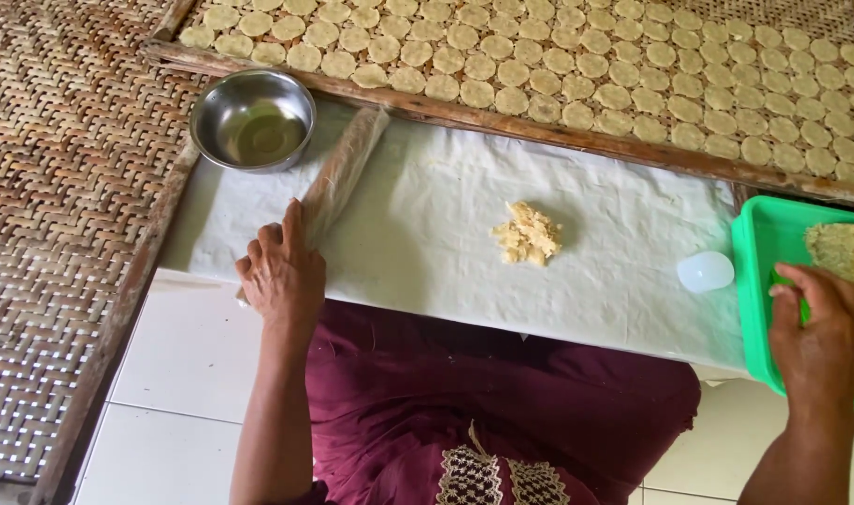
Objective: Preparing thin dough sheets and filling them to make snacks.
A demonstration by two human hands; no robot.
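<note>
**Two hands apart: one on the rolling pin, one in the green tub**

While the left hand rests low and left of centre in the frame, its forearm rises straight up from the bottom edge, wrist slightly bent, palm down. Its fingers are pressed loosely together and curled over the near end of the rolling pin, which is wrapped in clear film and slants from that hand up toward the steel bowl in the upper left. The bowl stands just beside the pin's far end, and I cannot tell whether they touch.

Over at the right edge of the frame, the right hand comes up from the lower right corner, its back toward the camera. Its fingers bend down over the near wall of the green plastic tub and reach inside; the fingertips are hidden, so I cannot tell whether they pinch anything. Pale crumbly dough fills the tub's right part.

Between the two hands, a small yellowish lump of dough lies alone in the middle of the white sheet that covers the surface. A small white round cup sits just left of the tub. Across the top of the frame, a woven tray with a wooden rim carries rows of flat round dough discs. A woven mat fills the left side.
</note>
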